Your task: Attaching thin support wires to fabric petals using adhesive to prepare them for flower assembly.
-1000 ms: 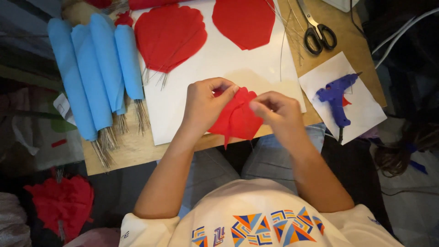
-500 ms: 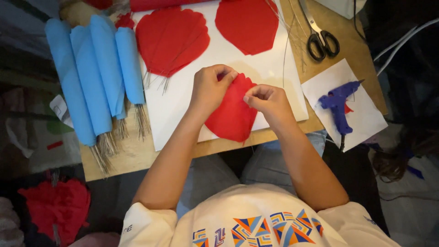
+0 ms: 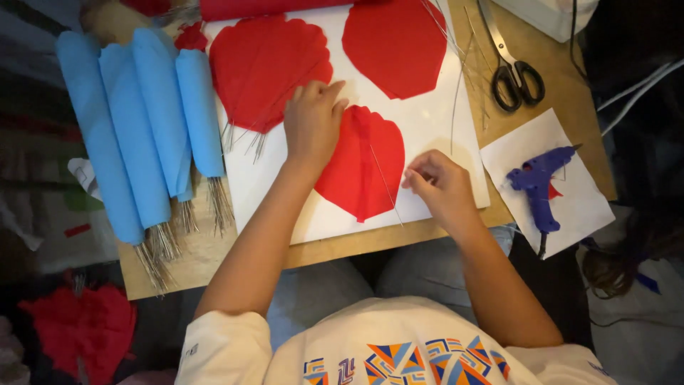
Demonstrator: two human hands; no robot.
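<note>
The left hand (image 3: 311,122) is pressing flat, fingers spread, on the upper edge of a red heart-shaped crepe paper petal (image 3: 360,164) lying on the white board (image 3: 427,132), its tip pointing toward the person. The right hand (image 3: 442,187) is pinching a thin wire (image 3: 385,184) running lengthwise along it.

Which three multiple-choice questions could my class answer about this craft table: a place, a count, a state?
1. Where does the blue plastic glue gun lie?
A on the white paper square
B on the floor
C on a chair
2. How many blue rolled paper tubes are there?
A two
B four
C six
3. How is the left hand?
A flat on the red heart-shaped paper petal
B raised in the air
C in a pocket
Key: A, the gun rests on the square; B, four lie side by side; A, its palm presses the petal.
</note>
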